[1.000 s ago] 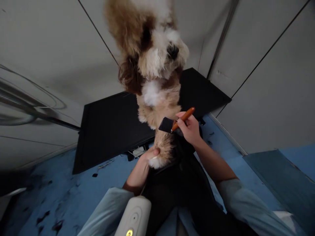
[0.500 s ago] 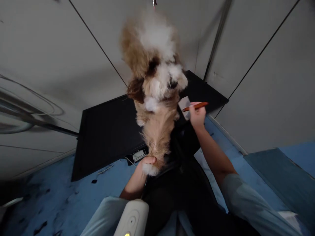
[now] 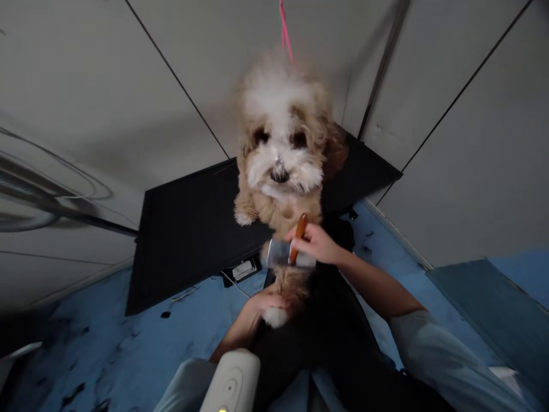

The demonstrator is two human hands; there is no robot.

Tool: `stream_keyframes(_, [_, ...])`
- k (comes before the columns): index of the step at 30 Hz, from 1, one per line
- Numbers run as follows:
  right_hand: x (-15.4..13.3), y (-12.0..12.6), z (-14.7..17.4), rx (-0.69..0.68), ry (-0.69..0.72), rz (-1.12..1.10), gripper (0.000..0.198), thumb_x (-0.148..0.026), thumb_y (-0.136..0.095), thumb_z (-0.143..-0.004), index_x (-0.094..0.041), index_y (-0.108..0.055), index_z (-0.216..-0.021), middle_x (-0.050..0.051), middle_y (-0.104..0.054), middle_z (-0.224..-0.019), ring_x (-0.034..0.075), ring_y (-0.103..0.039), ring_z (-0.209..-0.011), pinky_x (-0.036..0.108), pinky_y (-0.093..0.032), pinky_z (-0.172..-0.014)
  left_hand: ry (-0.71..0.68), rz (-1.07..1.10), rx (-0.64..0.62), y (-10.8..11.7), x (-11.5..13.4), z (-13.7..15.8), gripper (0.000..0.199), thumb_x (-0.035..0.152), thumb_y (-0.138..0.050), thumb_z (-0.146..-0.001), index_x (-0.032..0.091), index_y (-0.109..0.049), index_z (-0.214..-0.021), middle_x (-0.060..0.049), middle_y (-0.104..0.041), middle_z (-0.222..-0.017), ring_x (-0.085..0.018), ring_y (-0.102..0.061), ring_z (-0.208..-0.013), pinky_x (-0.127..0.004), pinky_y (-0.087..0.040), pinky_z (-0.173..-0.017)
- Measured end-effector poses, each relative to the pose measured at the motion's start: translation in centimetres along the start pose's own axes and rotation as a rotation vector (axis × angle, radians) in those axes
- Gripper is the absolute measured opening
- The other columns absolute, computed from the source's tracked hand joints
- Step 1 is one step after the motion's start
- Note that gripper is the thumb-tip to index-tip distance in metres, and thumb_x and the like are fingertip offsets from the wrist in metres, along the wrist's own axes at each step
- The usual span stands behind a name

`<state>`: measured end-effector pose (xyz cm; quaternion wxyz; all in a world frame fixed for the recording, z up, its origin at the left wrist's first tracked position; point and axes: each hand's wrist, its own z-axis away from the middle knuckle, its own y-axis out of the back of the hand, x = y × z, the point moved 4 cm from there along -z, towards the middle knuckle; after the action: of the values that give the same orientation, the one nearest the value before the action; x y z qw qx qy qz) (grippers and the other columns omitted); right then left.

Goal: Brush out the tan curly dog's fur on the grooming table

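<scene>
A fluffy tan-and-white dog [image 3: 278, 131] faces me on a black grooming table [image 3: 184, 229], one foreleg stretched forward over the table's near edge. My left hand [image 3: 269, 302] is closed around that leg just above its white paw [image 3: 275, 316]. In my right hand [image 3: 315, 243] is a slicker brush [image 3: 300, 237] with an orange-brown handle and a wide flat head. The brush head lies over the middle of the stretched foreleg, against or very near the fur. A pink loop [image 3: 285, 31] hangs down behind the dog's head.
A pale device [image 3: 231, 380] with a yellow light sticks up at the bottom. A white box with a cable [image 3: 243, 269] sits under the table edge. Dark hair clumps [image 3: 72, 395] lie on the blue floor. Grey walls [image 3: 463, 143] stand behind, and a metal bar is at left.
The brush has moved left and down from beside the dog to its foreleg. The dog's head has turned to face me and lowered. My left hand still holds the leg, slightly lower.
</scene>
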<state>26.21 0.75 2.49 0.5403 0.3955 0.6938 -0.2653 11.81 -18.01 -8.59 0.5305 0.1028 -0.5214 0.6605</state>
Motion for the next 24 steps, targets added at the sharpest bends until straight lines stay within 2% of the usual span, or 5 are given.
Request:
stream_keyframes(4, [-0.7,2.9,1.4,0.51,0.034,0.166,0.021,-0.041,-0.065,-0.081,-0.021,-0.06,-0.087,0.003,-0.068,-0.087,0.018,-0.064,-0.08,0.034,-0.053,-0.077,-0.13,-0.284,0.156,-1.4,3.6,-0.6,0.039,0.025,-0.079,-0.06,0.018,-0.068,-0.097,-0.001,-0.073,-0.089,-0.019,-0.066,-0.08,-0.031,-0.053,-0.076])
stream_keyframes(8, [-0.3,1.5,2.0,0.114,-0.05,0.097,0.018,-0.038,-0.065,-0.08,-0.021,-0.063,-0.084,0.002,-0.069,-0.08,0.018,-0.065,-0.074,0.032,-0.053,-0.07,-0.127,-0.517,0.091,-3.9,5.9,-2.2,0.038,0.028,-0.077,-0.068,0.013,-0.07,-0.102,-0.009,-0.074,-0.096,-0.022,-0.067,-0.086,-0.035,-0.054,-0.084])
stream_keyframes(13, [-1.4,3.8,2.7,0.516,0.046,0.127,0.022,-0.045,-0.062,-0.085,-0.023,-0.057,-0.088,0.003,-0.067,-0.087,0.018,-0.065,-0.078,0.034,-0.054,-0.075,-0.185,-0.629,0.156,-4.7,5.9,-2.3,0.038,0.027,-0.077,-0.073,0.018,-0.072,-0.109,-0.009,-0.074,-0.116,-0.027,-0.066,-0.109,-0.042,-0.049,-0.102])
stream_keyframes(18, [-2.0,1.5,2.1,0.09,-0.051,0.128,0.022,-0.044,-0.066,-0.082,-0.022,-0.061,-0.086,0.002,-0.068,-0.079,0.018,-0.065,-0.071,0.031,-0.054,-0.068,-0.196,-0.631,0.213,-4.9,6.4,-2.1,0.03,0.032,-0.073,-0.077,0.012,-0.073,-0.1,-0.011,-0.076,-0.1,-0.025,-0.07,-0.091,-0.042,-0.055,-0.091])
stream_keyframes(24, [-3.4,3.6,0.7,0.453,0.16,0.251,0.017,-0.037,-0.064,-0.082,-0.022,-0.059,-0.088,0.006,-0.069,-0.097,0.021,-0.066,-0.089,0.034,-0.053,-0.077,-0.201,-0.886,0.346,-5.0,7.0,-2.2,0.025,0.027,-0.064,-0.079,0.015,-0.075,-0.098,-0.008,-0.076,-0.103,-0.027,-0.068,-0.097,-0.041,-0.051,-0.095])
